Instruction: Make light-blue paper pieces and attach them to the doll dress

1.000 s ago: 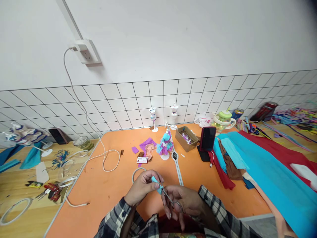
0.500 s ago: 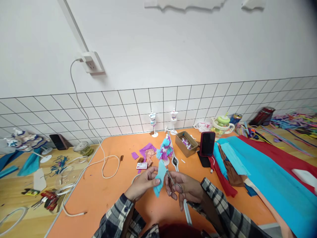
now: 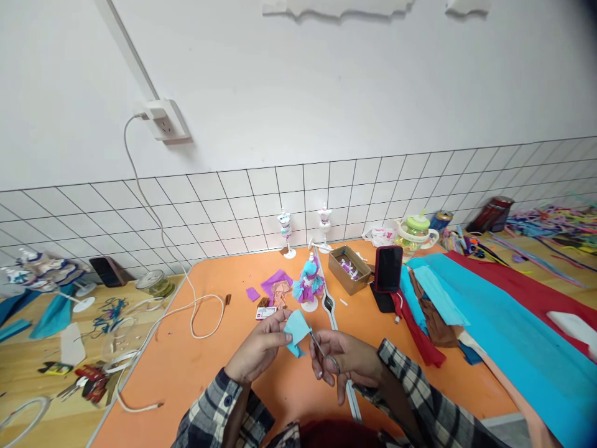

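Observation:
A light blue piece of crepe paper (image 3: pixel 297 326) is pinched between the thumb and fingers of my left hand (image 3: pixel 262 346). My right hand (image 3: pixel 347 359) holds small metal scissors (image 3: pixel 321 350), their tips at the paper's right edge. Just beyond the hands stands a small dress form (image 3: pixel 308 283) in a turquoise and purple ruffled dress. Purple and peach paper scraps (image 3: pixel 278 285) lie to its left, beside a small white and red card (image 3: pixel 265 312).
Two small dress forms (image 3: pixel 286 231) stand by the tiled wall. A cardboard box (image 3: pixel 349 269), a phone (image 3: pixel 388 269) on a stand and a lidded cup (image 3: pixel 416 234) are at the back right. Long blue paper (image 3: pixel 508 323) covers the right side. A white cable (image 3: pixel 193 317) curls at left.
The blue paper in my left hand has turned and spread wider, and that hand has shifted slightly left. The scissors remain in my right hand. The camera view has shifted slightly.

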`<action>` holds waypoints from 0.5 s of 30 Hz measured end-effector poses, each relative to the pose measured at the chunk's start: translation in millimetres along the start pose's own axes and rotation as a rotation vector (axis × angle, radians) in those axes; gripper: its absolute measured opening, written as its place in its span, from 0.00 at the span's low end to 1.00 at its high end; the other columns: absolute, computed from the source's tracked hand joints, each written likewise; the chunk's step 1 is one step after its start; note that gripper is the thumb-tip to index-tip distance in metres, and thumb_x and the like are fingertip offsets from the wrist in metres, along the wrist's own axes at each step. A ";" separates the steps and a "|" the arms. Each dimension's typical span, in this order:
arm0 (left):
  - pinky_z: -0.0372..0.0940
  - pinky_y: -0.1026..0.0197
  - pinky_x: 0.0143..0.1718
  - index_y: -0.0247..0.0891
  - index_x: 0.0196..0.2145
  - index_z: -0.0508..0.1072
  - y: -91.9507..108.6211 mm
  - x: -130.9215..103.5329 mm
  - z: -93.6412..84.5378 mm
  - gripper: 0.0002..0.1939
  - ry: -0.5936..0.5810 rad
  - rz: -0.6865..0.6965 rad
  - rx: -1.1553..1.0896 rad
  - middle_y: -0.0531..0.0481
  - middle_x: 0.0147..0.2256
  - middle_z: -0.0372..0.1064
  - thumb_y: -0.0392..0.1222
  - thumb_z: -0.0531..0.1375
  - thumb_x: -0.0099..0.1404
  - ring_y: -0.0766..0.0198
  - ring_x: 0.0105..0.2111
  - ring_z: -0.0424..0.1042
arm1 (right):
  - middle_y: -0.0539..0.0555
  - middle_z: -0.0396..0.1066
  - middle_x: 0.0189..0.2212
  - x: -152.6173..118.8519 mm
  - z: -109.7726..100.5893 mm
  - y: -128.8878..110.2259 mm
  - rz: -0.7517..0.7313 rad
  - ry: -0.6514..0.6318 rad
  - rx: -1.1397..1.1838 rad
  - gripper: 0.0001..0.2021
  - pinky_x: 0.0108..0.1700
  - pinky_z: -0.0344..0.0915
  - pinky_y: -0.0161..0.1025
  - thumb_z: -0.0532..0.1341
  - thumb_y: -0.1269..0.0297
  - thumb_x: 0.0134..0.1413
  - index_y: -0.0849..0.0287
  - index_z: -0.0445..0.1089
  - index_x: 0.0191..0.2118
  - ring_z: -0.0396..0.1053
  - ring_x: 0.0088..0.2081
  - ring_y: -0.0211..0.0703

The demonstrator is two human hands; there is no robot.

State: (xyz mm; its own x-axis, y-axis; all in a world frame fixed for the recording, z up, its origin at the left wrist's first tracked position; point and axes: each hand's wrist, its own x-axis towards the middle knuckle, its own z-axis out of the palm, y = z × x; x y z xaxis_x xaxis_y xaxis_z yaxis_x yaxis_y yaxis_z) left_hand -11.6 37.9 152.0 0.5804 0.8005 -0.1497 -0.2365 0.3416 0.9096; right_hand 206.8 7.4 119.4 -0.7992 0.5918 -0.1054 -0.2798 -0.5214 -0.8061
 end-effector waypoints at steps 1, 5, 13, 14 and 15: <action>0.62 0.63 0.32 0.34 0.35 0.70 1.4 -0.5 0.3 0.13 0.016 -0.025 0.034 0.50 0.30 0.66 0.42 0.66 0.54 0.65 0.30 0.65 | 0.51 0.66 0.32 -0.5 -0.2 0.6 0.004 0.007 -0.004 0.22 0.20 0.66 0.26 0.69 0.57 0.44 0.60 0.61 0.41 0.63 0.26 0.31; 0.60 0.66 0.29 0.33 0.30 0.71 9.3 -1.3 0.5 0.13 0.124 -0.050 0.236 0.52 0.26 0.66 0.47 0.66 0.56 0.68 0.26 0.63 | 0.52 0.67 0.33 -2.3 -1.2 4.0 0.041 -0.012 -0.004 0.20 0.20 0.66 0.26 0.68 0.58 0.46 0.60 0.62 0.42 0.65 0.26 0.32; 0.59 0.67 0.30 0.34 0.31 0.70 15.6 -0.1 5.5 0.14 0.261 0.009 0.316 0.53 0.27 0.66 0.50 0.63 0.58 0.69 0.27 0.63 | 0.58 0.69 0.39 -4.8 1.6 2.0 0.110 -0.159 0.016 0.23 0.25 0.68 0.30 0.64 0.50 0.49 0.60 0.60 0.44 0.66 0.30 0.34; 0.59 0.67 0.30 0.35 0.31 0.70 13.4 1.2 2.7 0.15 0.283 0.012 0.332 0.53 0.27 0.65 0.51 0.63 0.58 0.69 0.26 0.62 | 0.58 0.68 0.40 -5.3 1.5 1.9 0.131 -0.183 -0.003 0.24 0.26 0.68 0.31 0.65 0.50 0.47 0.60 0.60 0.44 0.66 0.30 0.35; 0.58 0.67 0.28 0.35 0.32 0.70 9.7 3.2 -1.5 0.16 0.298 0.008 0.356 0.54 0.27 0.65 0.52 0.62 0.58 0.70 0.25 0.62 | 0.59 0.68 0.41 -5.7 1.3 2.0 0.146 -0.201 -0.025 0.26 0.26 0.67 0.31 0.67 0.50 0.45 0.60 0.60 0.43 0.66 0.31 0.35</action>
State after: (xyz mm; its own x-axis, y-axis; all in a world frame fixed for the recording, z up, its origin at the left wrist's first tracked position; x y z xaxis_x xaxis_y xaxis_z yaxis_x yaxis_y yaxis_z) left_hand -13.2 44.5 159.8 0.3182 0.9268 -0.1992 0.0719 0.1859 0.9799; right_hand 210.0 2.2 119.2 -0.9206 0.3758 -0.1058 -0.1425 -0.5757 -0.8051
